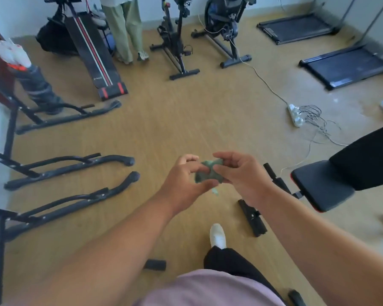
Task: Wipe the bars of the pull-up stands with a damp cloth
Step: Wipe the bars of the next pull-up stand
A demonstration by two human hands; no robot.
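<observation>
A small crumpled green cloth [210,173] is held in front of me at mid-frame, above the wooden floor. My left hand [184,184] pinches its left side with thumb and curled fingers. My right hand [241,175] grips its right side, fingers curled over the top. The black pull-up stands [69,166] stand to my left, their curved floor bars and feet reaching toward the middle of the room; their upper bars are out of frame. Neither hand touches a stand.
A black weight bench [323,184] stands at right, with a power strip [294,114] and loose cables behind it. Exercise bikes [177,40], a sit-up board [93,51], treadmills [349,65] and a standing person [126,29] fill the far side. A black handle [155,265] lies by my foot.
</observation>
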